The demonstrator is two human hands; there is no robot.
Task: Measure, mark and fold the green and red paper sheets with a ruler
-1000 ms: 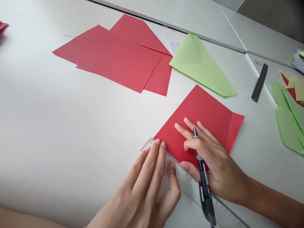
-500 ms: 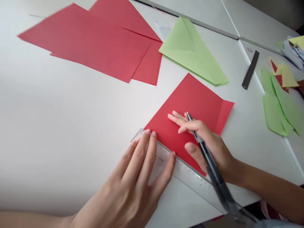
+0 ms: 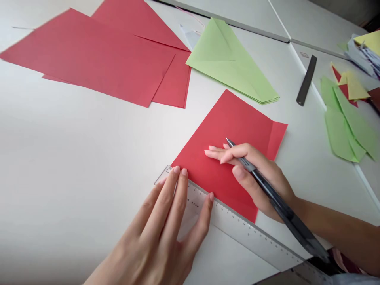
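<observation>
The right hand point(image 3: 261, 178) is clenched round a dark pen point(image 3: 267, 194), which runs back between thumb and forefinger with its tip pointing forward; the outstretched fingers beyond that grip press flat on a folded red sheet point(image 3: 228, 142). The sheet lies on the white table point(image 3: 74, 158) directly under those fingers, its near edge butted against a clear ruler point(image 3: 237, 225) that runs just below the grip. The left hand point(image 3: 166, 229) holds nothing — it lies spread and flat on the ruler's left end, fingertips touching the sheet's corner.

The sheet looks light, thin and limp, likely to slide on the smooth table and to crease under a pinch — so it seems best handled by flat pressure in the middle, or lifted at a corner or along the folded flap on its right. The ruler looks stiff and slick, best pinned from above.

Further out from the grip lie loose red sheets point(image 3: 97, 55), a folded green sheet point(image 3: 228, 63), a dark strip point(image 3: 306, 80) and green scraps point(image 3: 347, 122).
</observation>
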